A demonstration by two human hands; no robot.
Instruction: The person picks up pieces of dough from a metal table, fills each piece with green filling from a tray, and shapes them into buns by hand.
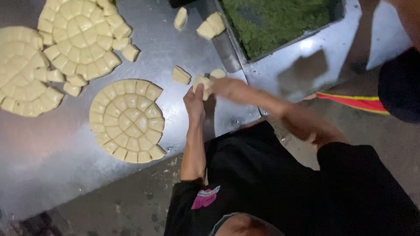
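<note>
My left hand [194, 104] and my right hand [228, 88] meet over the steel table [52, 161], both closed around one pale dough piece [201, 82]. The right hand is blurred by motion. Just left of the hands lies a loose dough wedge [180, 75], and a small lump [217, 73] sits right behind them. A round dough disc [127, 120], scored into many small segments, lies to the left of my left forearm, with a segment gone from its upper right edge.
Two more scored dough discs [81, 35] [22, 72] lie at the far left with loose pieces around them. A metal tray of green filling [275, 22] stands behind the hands, with dough chunks [211, 25] beside it. Another person in dark clothing [399, 85] stands at the right.
</note>
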